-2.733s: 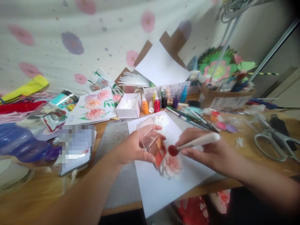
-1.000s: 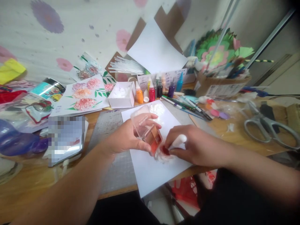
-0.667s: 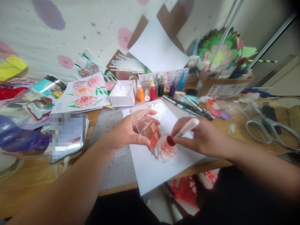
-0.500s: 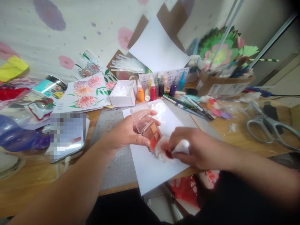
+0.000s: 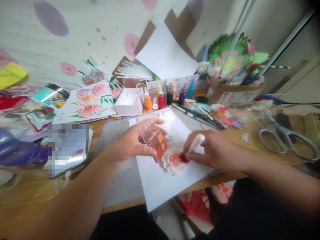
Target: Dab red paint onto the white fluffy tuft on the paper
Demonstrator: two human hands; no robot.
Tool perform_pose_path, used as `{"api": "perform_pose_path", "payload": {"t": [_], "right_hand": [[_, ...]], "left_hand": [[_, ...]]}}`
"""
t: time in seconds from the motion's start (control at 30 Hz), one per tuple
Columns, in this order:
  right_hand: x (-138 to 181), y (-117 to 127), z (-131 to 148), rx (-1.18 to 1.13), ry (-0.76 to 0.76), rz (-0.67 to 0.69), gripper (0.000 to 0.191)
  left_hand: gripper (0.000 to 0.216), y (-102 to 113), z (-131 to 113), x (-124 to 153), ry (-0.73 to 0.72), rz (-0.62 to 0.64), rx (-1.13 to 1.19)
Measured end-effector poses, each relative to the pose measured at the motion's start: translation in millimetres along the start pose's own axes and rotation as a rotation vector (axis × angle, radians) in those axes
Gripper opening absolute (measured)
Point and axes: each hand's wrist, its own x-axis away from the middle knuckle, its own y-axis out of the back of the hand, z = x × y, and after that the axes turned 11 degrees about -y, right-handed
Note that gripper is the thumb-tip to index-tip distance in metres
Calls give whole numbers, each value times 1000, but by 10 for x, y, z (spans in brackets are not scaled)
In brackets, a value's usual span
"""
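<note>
My left hand (image 5: pixel 135 141) holds a small eyeshadow palette (image 5: pixel 158 144) with its clear lid flipped up, showing pans of brown, tan and orange-red. In my right hand (image 5: pixel 210 148) is a makeup brush (image 5: pixel 196 143) with a white handle and dark red bristles. Its bristles touch the right side of a white, fluffy-looking patch (image 5: pixel 175 160) whose middle is tinted orange-red. That patch lies on a white sheet of paper (image 5: pixel 160 186). A second patch (image 5: pixel 167 118), plain white, sits higher on the sheet, partly behind my left fingers.
Beneath the paper lies a grey cutting mat (image 5: pixel 117 180). Several paint bottles (image 5: pixel 161 98) and a white box (image 5: pixel 128 103) stand behind it. Pens (image 5: pixel 200 113) and large scissors (image 5: pixel 282 136) lie to the right, a phone (image 5: pixel 71 150) to the left. A flower picture (image 5: pixel 88 100) leans behind.
My right hand has turned, so the brush bristles and the orange-red middle of the patch now show more. My left hand still holds the palette. The whole view has shifted slightly.
</note>
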Motion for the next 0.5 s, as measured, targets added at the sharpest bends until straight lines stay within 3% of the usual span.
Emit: {"api": "perform_pose_path", "payload": {"t": [0.13,0.27,0.4,0.5], "right_hand": [[-132,-129,29,-24,-109,-125,9],[-301,-184,25,-17,-110,-49,8],[-375,-152,63,2,-129,-66,10],[-377,-158,171,-33,-81,41,11]], "left_hand": [[68,8,-5,-12,-56,-63,20],[63,2,-13,-28,-114,-130,42],[68,8,-12,-35,-86,-166,78],[73,26,-3,-32,-74,-169,99]]}}
